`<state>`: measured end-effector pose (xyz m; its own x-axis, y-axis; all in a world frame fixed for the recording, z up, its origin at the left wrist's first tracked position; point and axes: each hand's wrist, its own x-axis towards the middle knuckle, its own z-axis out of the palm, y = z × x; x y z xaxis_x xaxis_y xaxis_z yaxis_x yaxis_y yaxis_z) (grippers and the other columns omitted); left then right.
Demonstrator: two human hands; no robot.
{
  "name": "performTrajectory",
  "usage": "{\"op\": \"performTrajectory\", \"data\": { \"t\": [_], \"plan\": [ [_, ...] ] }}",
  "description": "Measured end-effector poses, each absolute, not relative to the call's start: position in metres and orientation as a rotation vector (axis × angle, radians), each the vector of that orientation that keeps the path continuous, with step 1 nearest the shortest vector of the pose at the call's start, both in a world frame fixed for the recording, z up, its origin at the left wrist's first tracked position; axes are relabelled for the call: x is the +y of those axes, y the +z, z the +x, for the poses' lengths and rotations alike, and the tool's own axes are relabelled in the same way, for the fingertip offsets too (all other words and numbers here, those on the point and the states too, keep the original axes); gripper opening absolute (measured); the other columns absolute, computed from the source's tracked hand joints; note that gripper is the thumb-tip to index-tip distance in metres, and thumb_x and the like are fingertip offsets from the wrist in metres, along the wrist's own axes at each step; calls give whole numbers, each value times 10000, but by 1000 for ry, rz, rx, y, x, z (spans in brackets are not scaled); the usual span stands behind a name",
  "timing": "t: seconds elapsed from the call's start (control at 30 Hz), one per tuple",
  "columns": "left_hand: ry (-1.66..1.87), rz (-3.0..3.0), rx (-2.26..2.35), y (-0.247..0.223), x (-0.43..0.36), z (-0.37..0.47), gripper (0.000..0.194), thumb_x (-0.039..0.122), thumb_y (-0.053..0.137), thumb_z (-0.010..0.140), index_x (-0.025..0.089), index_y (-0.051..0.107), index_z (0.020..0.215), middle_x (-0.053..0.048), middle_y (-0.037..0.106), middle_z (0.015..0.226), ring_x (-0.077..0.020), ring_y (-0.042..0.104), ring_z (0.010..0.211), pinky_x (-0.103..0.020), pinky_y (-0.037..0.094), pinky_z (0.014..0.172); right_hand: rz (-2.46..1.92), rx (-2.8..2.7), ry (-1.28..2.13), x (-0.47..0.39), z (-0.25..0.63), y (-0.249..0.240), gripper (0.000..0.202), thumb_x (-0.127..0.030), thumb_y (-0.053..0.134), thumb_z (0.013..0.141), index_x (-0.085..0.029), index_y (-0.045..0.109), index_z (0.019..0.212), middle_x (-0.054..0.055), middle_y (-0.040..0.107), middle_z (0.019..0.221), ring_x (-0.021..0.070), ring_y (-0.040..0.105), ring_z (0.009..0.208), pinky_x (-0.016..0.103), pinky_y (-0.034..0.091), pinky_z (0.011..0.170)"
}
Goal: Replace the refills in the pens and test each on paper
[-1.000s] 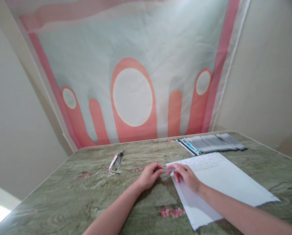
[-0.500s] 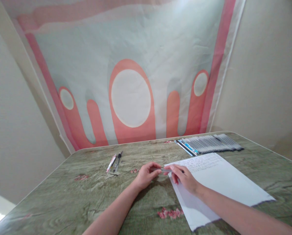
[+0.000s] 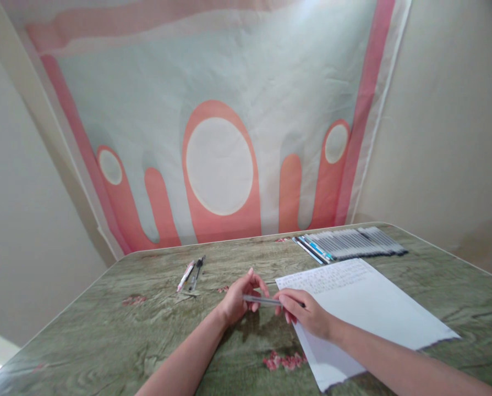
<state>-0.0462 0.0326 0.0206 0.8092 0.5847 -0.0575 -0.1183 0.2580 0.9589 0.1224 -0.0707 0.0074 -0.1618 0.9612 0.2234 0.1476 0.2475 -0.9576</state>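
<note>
A slim clear pen (image 3: 263, 300) with a black end is pinched between the thumb and fingers of my right hand (image 3: 307, 313), just over the left edge of a white sheet of paper (image 3: 373, 308). Rows of small handwriting run along the upper part of the sheet. The pen points left, nearly level, its far end in front of the palm of my left hand (image 3: 240, 300). That hand has its thumb raised and its fingers loosely curled and apart; whether it touches the pen is unclear.
A tight row of several clear pens (image 3: 353, 242) lies at the back right, blue and black ones at its left end. A few loose pens (image 3: 191, 274) lie left of my hands. The wood-patterned table (image 3: 105, 330) meets a pink-and-grey hanging (image 3: 221, 225) behind.
My left fingers have come off the pen's end and spread, the thumb lifting. My right hand has moved slightly down and left, still gripping the pen.
</note>
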Motion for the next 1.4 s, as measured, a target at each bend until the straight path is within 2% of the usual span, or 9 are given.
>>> {"op": "performTrajectory", "data": {
  "t": [0.1,0.23,0.47,0.7,0.87,1.0,1.23,1.4],
  "plan": [
    [368,1159,384,29,29,-48,583,646,236,800,139,523,783,-58,605,730,-73,484,382,-181,264,344,-1096,-1547,1061,-72,122,7,428,-492,365,856,-151,589,728,19,591,666,86,476,499,208,360,468],
    [277,1092,354,39,23,-48,654,684,189,777,135,535,856,-72,602,720,-112,519,421,-215,330,394,-1085,-1597,1094,-74,122,6,473,-504,332,864,-149,570,661,21,584,626,100,484,514,220,381,487],
    [292,1008,364,38,23,-46,616,638,216,809,126,554,754,-39,529,591,-69,378,382,-207,262,405,-1089,-1635,1106,-75,122,4,478,-484,290,886,-145,555,679,28,579,615,96,489,516,219,395,511],
    [303,950,279,30,26,-44,576,583,236,837,111,546,725,-40,526,576,-72,383,375,-194,222,394,-1110,-1614,1135,-73,123,-1,478,-487,297,884,-134,559,698,35,588,628,91,491,516,212,373,491],
    [365,925,280,29,31,-47,572,605,254,821,116,551,825,-61,579,658,-89,450,389,-205,266,414,-1139,-1488,1165,-65,124,1,402,-489,354,866,-147,531,753,19,586,664,87,496,505,208,359,467],
    [380,890,264,30,35,-51,595,617,256,816,106,553,890,-101,613,750,-112,511,451,-214,319,448,-1175,-1476,1054,-62,129,11,323,-457,438,839,-159,530,757,-9,553,642,86,487,521,207,367,487],
    [498,791,293,30,37,-53,520,549,315,845,105,545,985,-150,625,944,-140,595,658,-242,438,609,-1310,-1727,1007,-55,151,20,204,-326,515,795,-146,604,761,4,596,668,108,523,588,217,396,549],
    [739,893,458,24,51,-53,438,490,413,834,144,518,1081,-139,590,1089,-146,608,772,-257,462,676,-1469,-1680,833,-43,173,9,193,-312,501,776,-145,599,780,11,613,670,123,542,594,231,407,567]
  ]
}}
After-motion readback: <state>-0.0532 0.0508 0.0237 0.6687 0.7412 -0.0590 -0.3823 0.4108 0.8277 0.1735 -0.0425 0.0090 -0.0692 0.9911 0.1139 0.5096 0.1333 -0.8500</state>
